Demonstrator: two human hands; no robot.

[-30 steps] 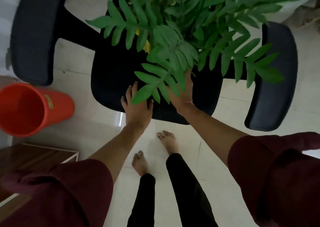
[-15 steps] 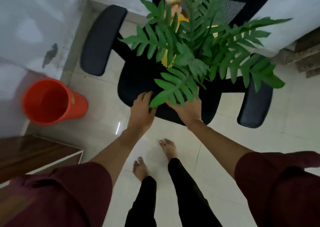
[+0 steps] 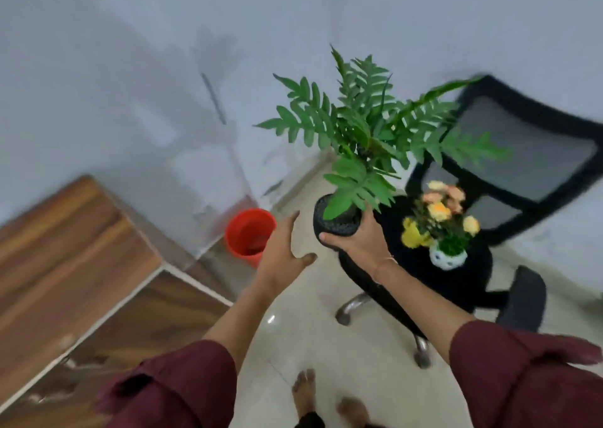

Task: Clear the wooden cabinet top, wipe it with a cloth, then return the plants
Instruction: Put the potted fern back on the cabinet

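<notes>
Right hand (image 3: 357, 243) clenched on fern pot (image 3: 336, 223), left hand (image 3: 284, 251) released; support base, lower level onto cabinet top (image 3: 71, 248).

The wooden worktop (image 3: 65, 258) at the lower left of the frame is bare, so there is lots of room to put things down there. The floor (image 3: 313, 336) in the middle is open too. An orange bucket (image 3: 249, 235) stands by the wall, between the worktop and the black chair (image 3: 456, 284). The big fern (image 3: 365, 140) spreads wide leaves (they reach out far) over the chair seat, where a small flower pot (image 3: 447, 257) already sits at the right.
</notes>
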